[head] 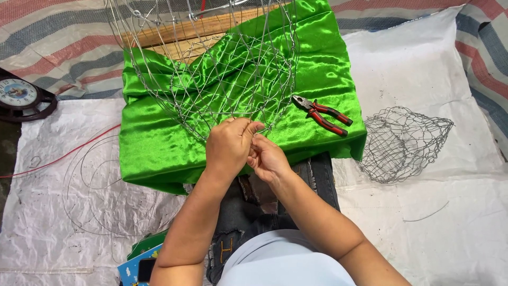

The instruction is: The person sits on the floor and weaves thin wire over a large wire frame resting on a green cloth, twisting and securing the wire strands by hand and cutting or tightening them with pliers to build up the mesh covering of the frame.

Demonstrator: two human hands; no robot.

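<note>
A large wire mesh basket frame [222, 69] stands on a shiny green cloth [159, 143] spread over a low board. My left hand [228, 144] grips the frame's near edge, fingers curled over the wire. Touching it from the right, my right hand [267, 158] pinches a thin wire at the same spot. Red-handled pliers [324, 115] lie on the cloth just right of the frame, apart from both hands.
A smaller finished wire mesh basket [402, 143] lies on its side on white sheeting [423, 222] at the right. Loose wire coils [100, 190] lie at the left. A round clock [18, 95] sits at the far left edge. A red wire [63, 156] runs nearby.
</note>
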